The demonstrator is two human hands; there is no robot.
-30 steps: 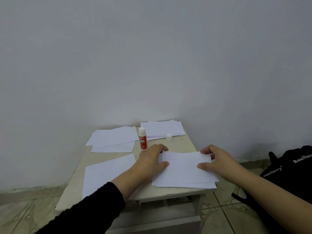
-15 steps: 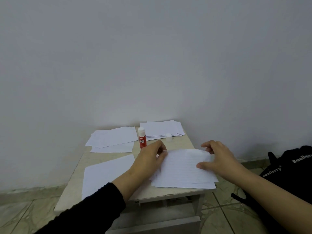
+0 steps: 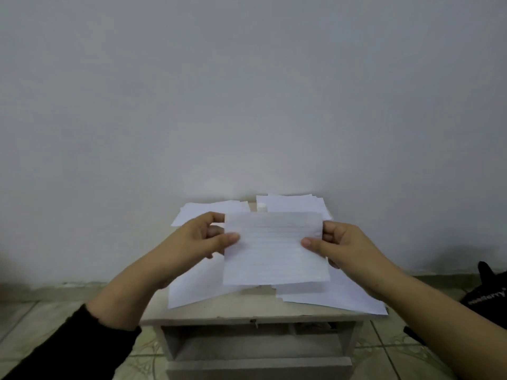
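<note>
Between the hands, the lined sheet [image 3: 274, 249] hangs above the table [image 3: 247, 320], left hand [image 3: 197, 239] and right hand [image 3: 340, 244] pinching its side edges.

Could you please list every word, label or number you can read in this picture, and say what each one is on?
"…llerry": white lettering on the black bag; only the ending seems readable, the start is blurred.
Faint printed lines on the sheet held between the left hand and the right hand: too blurred to read.
No other text can be read.
</note>
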